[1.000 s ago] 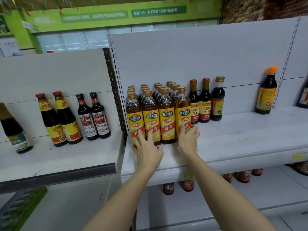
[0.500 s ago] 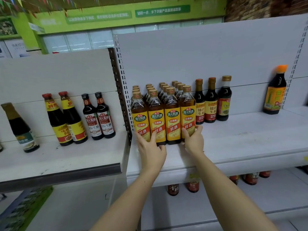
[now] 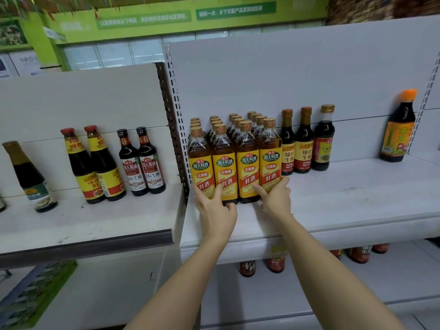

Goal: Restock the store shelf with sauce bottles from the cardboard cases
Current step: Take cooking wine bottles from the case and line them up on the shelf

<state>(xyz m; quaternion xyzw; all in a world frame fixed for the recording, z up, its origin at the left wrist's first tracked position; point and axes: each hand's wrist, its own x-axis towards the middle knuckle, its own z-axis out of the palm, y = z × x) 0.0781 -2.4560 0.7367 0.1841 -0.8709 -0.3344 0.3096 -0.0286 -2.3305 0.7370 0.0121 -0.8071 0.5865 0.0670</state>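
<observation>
A block of amber cooking-wine bottles point(image 3: 247, 163) with yellow labels stands in several rows at the left end of the white shelf point(image 3: 357, 198). My left hand point(image 3: 214, 210) lies with spread fingers against the bases of the two left front bottles. My right hand point(image 3: 275, 198) cups the bases of the two right front bottles, its thumb across the third and its fingers round the outer side of the fourth. All the bottles stand upright on the shelf. No cardboard case is in view.
Three dark soy bottles point(image 3: 304, 141) stand right of the block, touching it. An orange-capped bottle point(image 3: 397, 129) stands far right. The neighbouring left shelf point(image 3: 95, 225) carries several dark bottles point(image 3: 140, 163). More bottles point(image 3: 247, 267) sit on the shelf below.
Both hands have slid down from the labels to the bottles' bases, and my right fingers have curled round the outer bottle. The view has shifted a little leftward.
</observation>
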